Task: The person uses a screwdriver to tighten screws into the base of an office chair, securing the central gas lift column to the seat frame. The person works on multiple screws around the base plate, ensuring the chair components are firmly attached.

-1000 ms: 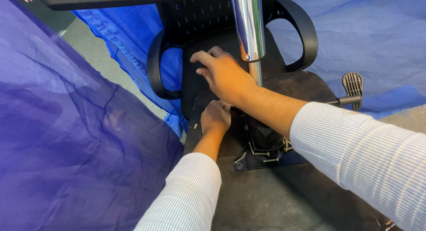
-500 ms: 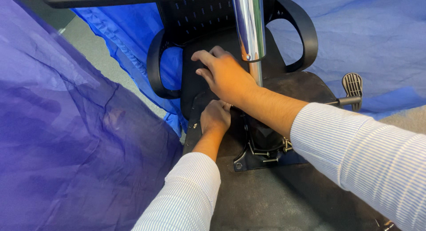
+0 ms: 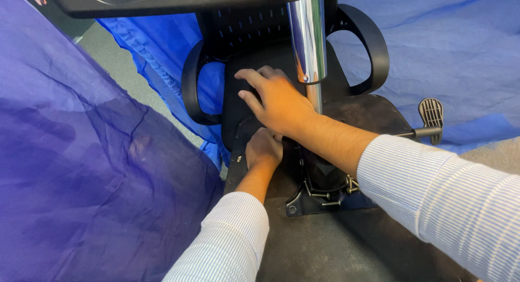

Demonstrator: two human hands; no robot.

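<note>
Now your right hand [image 3: 279, 100] presses flat, fingers spread, on the chair back bracket [image 3: 238, 106]; your left hand [image 3: 264, 148] is curled at its joint, grip unclear; next, I think, needs alignment.

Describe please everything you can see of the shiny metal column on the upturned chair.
The chrome column is a smooth, mirror-bright cylinder with a thinner rod below it entering the black mechanism plate under the seat. It stands roughly upright and its top is hidden by a dark base. The right hand lies close beside it; whether they touch cannot be told.
</note>
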